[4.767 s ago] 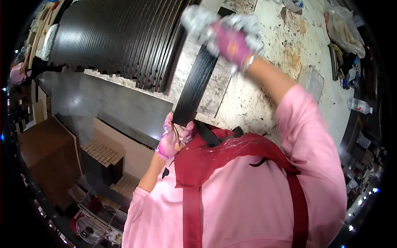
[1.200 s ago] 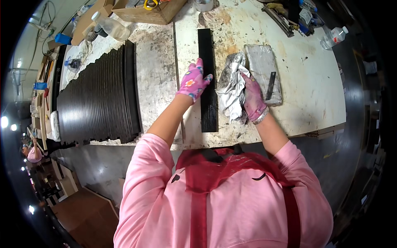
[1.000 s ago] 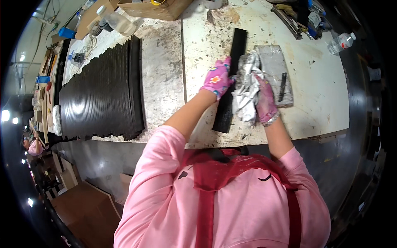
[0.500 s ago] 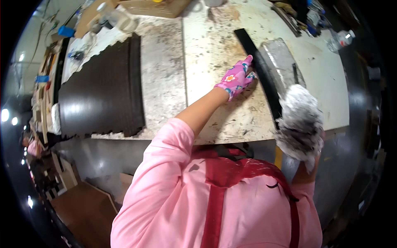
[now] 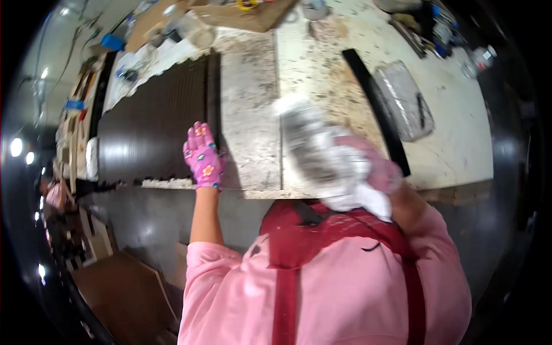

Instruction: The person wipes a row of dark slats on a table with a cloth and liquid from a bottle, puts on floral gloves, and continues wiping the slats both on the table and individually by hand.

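My left hand (image 5: 202, 158), in a pink flowered glove, lies flat with its fingers stretched forward. It rests near the front right edge of a row of dark brown strips (image 5: 158, 123) set side by side. My right hand (image 5: 371, 164), in a pink glove and blurred by motion, is closed round a white cloth (image 5: 339, 172) with grey-black stains. The cloth is bunched up over the middle of the table. To its right, a single black strip (image 5: 375, 106) lies apart from the row. A grey block in clear plastic wrap (image 5: 402, 98) sits just beyond it.
The worktable (image 5: 454, 132) is spotted with dark marks. At its back are a cardboard box (image 5: 264, 14), a translucent container (image 5: 195, 29) and a cup (image 5: 315, 8). A plastic bottle (image 5: 482, 57) and tools stand at the far right. Brown boards (image 5: 123, 293) are on the floor at the lower left.
My left hand has left the single black strip and moved left to the dark row. My right hand has swung the cloth leftward from the table's right front to its middle.
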`<state>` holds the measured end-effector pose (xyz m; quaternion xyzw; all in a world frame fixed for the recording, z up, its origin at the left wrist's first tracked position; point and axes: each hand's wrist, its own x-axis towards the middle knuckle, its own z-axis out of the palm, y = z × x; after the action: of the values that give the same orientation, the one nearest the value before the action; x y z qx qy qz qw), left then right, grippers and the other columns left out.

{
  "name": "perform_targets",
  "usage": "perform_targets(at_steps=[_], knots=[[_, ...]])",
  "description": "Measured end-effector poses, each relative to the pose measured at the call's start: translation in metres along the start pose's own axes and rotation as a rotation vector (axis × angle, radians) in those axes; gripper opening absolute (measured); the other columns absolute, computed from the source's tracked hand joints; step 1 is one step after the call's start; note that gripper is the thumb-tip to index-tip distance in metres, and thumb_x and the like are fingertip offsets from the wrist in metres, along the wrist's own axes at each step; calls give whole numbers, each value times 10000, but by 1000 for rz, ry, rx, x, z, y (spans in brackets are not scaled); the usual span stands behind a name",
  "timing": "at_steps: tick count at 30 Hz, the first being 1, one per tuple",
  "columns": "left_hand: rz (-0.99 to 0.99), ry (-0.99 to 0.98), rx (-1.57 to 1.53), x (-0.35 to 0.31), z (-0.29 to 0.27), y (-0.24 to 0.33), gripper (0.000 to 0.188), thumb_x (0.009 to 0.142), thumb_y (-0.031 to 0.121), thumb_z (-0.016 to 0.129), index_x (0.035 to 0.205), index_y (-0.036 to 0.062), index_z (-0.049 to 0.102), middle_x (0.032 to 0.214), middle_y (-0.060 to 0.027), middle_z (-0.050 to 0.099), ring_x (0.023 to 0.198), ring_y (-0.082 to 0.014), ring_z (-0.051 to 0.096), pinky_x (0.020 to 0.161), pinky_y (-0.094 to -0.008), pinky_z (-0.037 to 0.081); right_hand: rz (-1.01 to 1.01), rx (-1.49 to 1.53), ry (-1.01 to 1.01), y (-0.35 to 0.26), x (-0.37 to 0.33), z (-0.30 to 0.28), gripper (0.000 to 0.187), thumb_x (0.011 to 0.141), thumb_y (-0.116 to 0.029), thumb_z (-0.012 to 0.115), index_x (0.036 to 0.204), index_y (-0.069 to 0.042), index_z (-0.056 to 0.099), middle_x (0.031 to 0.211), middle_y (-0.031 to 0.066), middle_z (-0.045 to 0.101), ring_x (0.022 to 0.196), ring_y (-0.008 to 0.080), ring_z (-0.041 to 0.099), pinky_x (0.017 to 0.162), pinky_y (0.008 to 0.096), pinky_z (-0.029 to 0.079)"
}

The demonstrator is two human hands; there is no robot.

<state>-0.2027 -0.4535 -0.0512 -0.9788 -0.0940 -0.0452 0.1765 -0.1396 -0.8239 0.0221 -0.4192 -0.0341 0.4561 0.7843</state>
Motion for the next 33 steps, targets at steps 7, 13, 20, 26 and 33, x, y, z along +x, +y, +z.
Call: perform_targets(at_steps=[7, 13, 20, 26, 33], knots=[[120, -153, -18, 9, -49, 25, 693, 794, 87, 628, 1446, 136, 397, 1186, -153, 557, 1086, -335, 562, 834, -432, 495, -2, 156, -92, 50, 48, 32, 256, 895, -116, 629, 1136, -35, 599, 994, 64, 680, 830, 123, 657, 710, 264, 551], [-353, -180, -1108, 0, -3, -52, 671, 866, -25, 628, 1471, 120, 377, 1186, -104, 593, 900, -150, 593, 803, -279, 502, -43, 404, -4, 46, 23, -9, 282, 907, -169, 619, 1167, -63, 598, 1054, 69, 667, 945, 170, 654, 844, 318, 536], [-488, -292, -1667, -42, -30, 18, 590, 897, 87, 659, 1439, 104, 426, 1118, -52, 568, 970, -119, 523, 863, -250, 434, -132, 590, 63, 13, -13, -68, 471, 939, -224, 568, 1349, -6, 489, 1293, 136, 582, 1153, 256, 584, 1031, 368, 439], [-449, 49, -1569, -90, -10, 40, 703, 850, 166, 735, 1432, 0, 377, 1257, -177, 540, 1135, -264, 553, 954, -355, 449, -380, -14, 464, -29, 38, -19, 381, 959, -120, 492, 1318, 8, 513, 1317, 106, 551, 1184, 182, 534, 1024, 308, 411], [-381, 140, -684, -104, -20, 48, 722, 595, 391, 827, 1148, -19, 609, 1086, -198, 609, 1007, -364, 601, 874, -439, 479, -612, -1382, 124, -14, 148, 38, 262, 932, -192, 597, 1135, -27, 583, 935, 93, 641, 699, 140, 655, 537, 282, 548]])
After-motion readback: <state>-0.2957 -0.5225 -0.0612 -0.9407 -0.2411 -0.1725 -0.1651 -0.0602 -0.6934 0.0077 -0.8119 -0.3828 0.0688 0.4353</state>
